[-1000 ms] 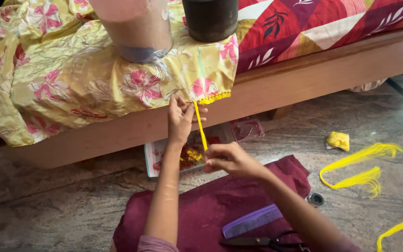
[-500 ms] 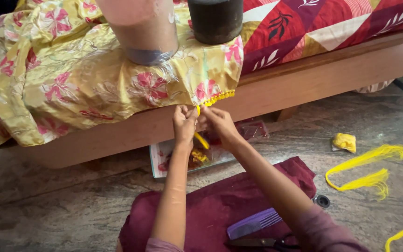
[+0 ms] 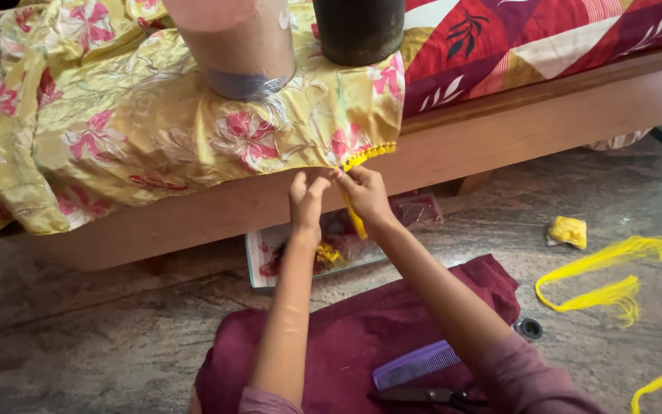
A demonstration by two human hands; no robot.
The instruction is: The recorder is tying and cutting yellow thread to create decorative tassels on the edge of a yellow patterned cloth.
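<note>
Low wooden bed frame (image 3: 499,146) is draped with a yellow floral satin cloth (image 3: 116,130), weighted by a pink cylindrical container (image 3: 239,46) and a dark cylindrical pot (image 3: 358,27). Maroon cloth (image 3: 362,337) is spread on the stone floor, with a purple plastic comb (image 3: 415,366) and black-handled scissors (image 3: 423,395) lying on it. Loose yellow thread bundles (image 3: 607,280) lie well apart to the right. A row of small yellow tassels (image 3: 369,156) is seen along the cloth's hem, at the bed's edge. Left hand (image 3: 306,201) is pinched on the hem; right hand (image 3: 363,193) fingers are closed on a yellow thread strand (image 3: 355,221) just below it. Judged best: hem kept taut, strand held close to the edge, spacing matched to the finished tassels.
</note>
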